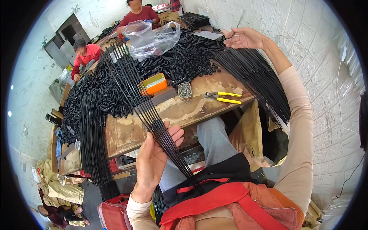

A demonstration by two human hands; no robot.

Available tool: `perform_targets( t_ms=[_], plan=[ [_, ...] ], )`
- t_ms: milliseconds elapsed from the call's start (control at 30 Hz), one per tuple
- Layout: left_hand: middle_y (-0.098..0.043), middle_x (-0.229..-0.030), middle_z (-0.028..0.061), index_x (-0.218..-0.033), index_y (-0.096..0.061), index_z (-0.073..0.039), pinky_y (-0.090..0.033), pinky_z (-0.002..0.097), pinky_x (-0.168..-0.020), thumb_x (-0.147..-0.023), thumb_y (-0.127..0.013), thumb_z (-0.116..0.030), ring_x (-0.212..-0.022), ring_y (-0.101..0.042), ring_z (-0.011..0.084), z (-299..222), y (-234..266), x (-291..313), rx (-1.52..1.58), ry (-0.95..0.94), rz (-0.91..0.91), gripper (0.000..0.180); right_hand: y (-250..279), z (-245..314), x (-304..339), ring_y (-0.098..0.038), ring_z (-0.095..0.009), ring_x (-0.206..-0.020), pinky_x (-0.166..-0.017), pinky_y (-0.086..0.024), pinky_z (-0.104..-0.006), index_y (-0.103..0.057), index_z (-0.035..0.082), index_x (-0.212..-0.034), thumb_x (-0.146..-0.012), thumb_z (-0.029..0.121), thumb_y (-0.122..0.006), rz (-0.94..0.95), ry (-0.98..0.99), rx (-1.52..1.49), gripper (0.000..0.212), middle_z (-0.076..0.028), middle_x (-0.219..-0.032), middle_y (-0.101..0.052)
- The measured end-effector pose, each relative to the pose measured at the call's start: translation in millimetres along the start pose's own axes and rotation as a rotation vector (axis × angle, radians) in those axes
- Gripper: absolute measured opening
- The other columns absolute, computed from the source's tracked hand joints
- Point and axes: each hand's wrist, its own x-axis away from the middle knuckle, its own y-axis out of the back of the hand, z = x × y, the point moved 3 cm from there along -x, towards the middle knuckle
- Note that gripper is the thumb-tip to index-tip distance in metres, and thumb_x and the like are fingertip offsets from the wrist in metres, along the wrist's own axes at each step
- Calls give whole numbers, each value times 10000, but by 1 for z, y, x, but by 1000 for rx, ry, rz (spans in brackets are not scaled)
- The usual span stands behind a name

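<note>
White, block-patterned walls [287,27] enclose a workroom where a brown wooden table [124,134] is heaped from ten to twelve o'clock with short black parts [176,63]. One co-worker in dark red [142,15] is at eleven, another in brighter red [91,55] at ten.

At seven o'clock the wearer's left hand [151,159] supports a bundle of thin black rods [155,122], which runs from the lap near six up toward eleven, its far ends fanned above the heap. The fingers [176,135] of that hand are partly extended, loosely grasping the rods rather than clenching them. At one o'clock the right hand [247,39] reaches over the far end of a stack of rods [255,74] lying at two; its fingers are half curled, and whether they touch or pinch a rod cannot be told.

The step in hand looks like steadying the bundle while the other arm reaches to the stack. The next move seems to call for an even, light hold on the bundle, so no rod slides or crosses, and a precise pinch at the stack.

Yellow-handled pliers [226,94] lie between two and three, a tin of small pieces [184,91] at twelve.
</note>
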Motion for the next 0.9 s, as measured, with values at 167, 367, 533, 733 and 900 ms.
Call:
perform_targets(
  t_ms=[167,367,533,733,900],
  plan=[
    [-474,-1347,268,-1376,-351,83,-380,465,-1091,-1045,-348,-297,-1240,-506,378,0,7,6,-128,-84,-77,504,24,-47,-40,-670,-176,-922,-761,-538,-284,-573,64,-1298,-980,182,-485,-263,33,314,350,-147,-998,-671],
    [-533,-1308,223,-1351,-394,79,-421,426,-1052,-1043,-365,-267,-1204,-551,318,-3,8,3,-287,-63,-30,464,77,-145,-28,-565,-393,-1113,-931,-455,-433,-538,3,-1287,-873,149,-588,-776,242,1455,442,-256,-1178,-600],
    [-565,-1272,208,-1341,-414,63,-457,409,-1021,-1031,-414,-233,-1162,-585,291,-8,12,0,-246,33,-13,428,-51,-130,-68,-597,-329,-1098,-938,-471,-405,-461,27,-1371,-983,292,-498,-267,332,920,471,-235,-1173,-607],
    [-600,-1217,208,-1270,-488,70,-502,382,-968,-1029,-433,-227,-1108,-617,269,-10,25,-2,-211,26,-52,386,-319,-33,-23,-586,-277,-1152,-1000,-462,-379,-423,40,-1386,-1013,457,-388,633,128,-314,560,-202,-1224,-595],
    [-600,-1212,216,-1257,-483,96,-504,398,-963,-1035,-407,-232,-1096,-622,285,-20,37,-11,-105,88,18,403,-347,-34,-14,-560,-300,-1196,-1041,-439,-412,-467,-58,-1304,-1020,314,-421,687,102,-300,471,-217,-1244,-577]
  ],
)
